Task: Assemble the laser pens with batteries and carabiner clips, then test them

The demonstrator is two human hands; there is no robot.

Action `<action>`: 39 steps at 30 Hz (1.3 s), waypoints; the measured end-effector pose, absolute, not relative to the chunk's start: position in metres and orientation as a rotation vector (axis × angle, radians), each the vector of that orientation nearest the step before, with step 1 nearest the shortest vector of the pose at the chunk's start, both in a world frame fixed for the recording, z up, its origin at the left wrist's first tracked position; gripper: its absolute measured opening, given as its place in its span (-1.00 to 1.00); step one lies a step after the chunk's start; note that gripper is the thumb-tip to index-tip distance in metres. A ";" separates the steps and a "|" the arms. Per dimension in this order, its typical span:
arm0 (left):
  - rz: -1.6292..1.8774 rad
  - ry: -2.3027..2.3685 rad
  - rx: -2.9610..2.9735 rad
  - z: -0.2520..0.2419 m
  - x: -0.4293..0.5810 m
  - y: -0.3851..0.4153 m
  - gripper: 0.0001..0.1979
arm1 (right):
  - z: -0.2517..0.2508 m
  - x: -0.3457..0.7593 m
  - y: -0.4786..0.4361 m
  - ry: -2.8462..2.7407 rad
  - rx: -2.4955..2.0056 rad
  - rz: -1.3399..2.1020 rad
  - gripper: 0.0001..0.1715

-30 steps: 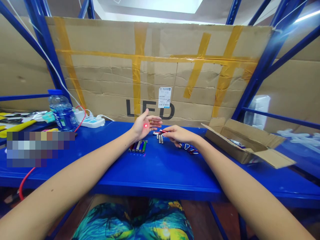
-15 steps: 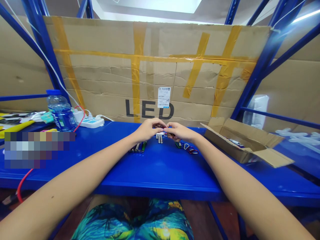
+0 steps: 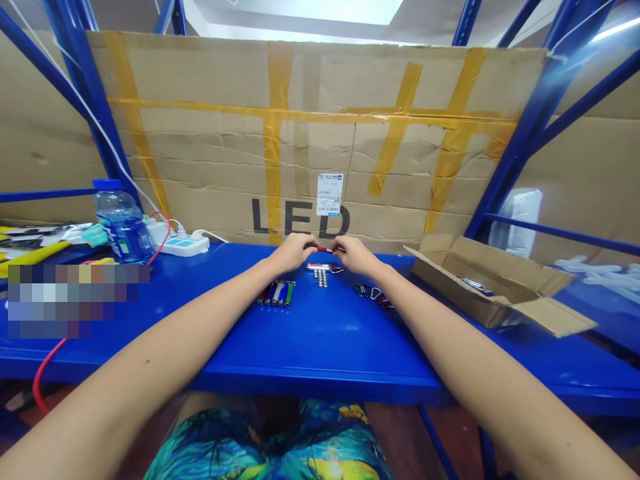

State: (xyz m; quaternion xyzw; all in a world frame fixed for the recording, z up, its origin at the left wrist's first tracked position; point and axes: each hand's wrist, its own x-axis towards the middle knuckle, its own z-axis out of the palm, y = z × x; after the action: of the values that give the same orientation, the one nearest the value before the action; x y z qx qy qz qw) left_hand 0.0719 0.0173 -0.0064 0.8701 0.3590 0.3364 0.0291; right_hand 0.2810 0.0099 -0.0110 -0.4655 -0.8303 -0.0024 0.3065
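Observation:
A slim red metal tube (image 3: 326, 249), like a small keychain flashlight, spans the space between my two hands. The fingertips of my left hand (image 3: 296, 251) pinch its left end, and those of my right hand (image 3: 354, 253) close on its right end. Just below it a silver flashlight tube (image 3: 316, 267) with a clip lies on the blue table. Small round button cells (image 3: 322, 278) sit in rows beneath that. Several coloured tubes (image 3: 275, 294) lie side by side near my left forearm. Coloured carabiner clips (image 3: 375, 293) lie beside my right forearm, partly covered by it.
An open cardboard box (image 3: 480, 287) with metal pieces inside stands at the right. At the left are a blue-capped bottle (image 3: 120, 223) and a white power strip (image 3: 183, 243). A large cardboard sheet (image 3: 210, 147) closes off the table's (image 3: 320, 347) back edge.
My hands have moved slightly apart, bringing the red tube between them into view. The silver tube and button cells below show more fully, as do the coloured tubes.

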 end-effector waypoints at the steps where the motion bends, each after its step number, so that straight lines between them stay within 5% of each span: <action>1: 1.016 1.121 2.684 -0.008 0.072 0.020 -0.83 | -0.012 0.281 0.012 -2.226 -1.252 -0.037 -0.84; 39: 0.590 1.301 2.378 -0.016 0.069 0.030 -0.74 | -0.029 0.280 0.016 -2.363 -1.329 0.057 -0.80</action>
State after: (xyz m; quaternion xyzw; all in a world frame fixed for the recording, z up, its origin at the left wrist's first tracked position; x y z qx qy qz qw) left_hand 0.0689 0.0298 -0.0161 0.8429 0.4610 0.2090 0.1828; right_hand 0.2801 0.0160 -0.0292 -0.4789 -0.8513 0.0207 0.2134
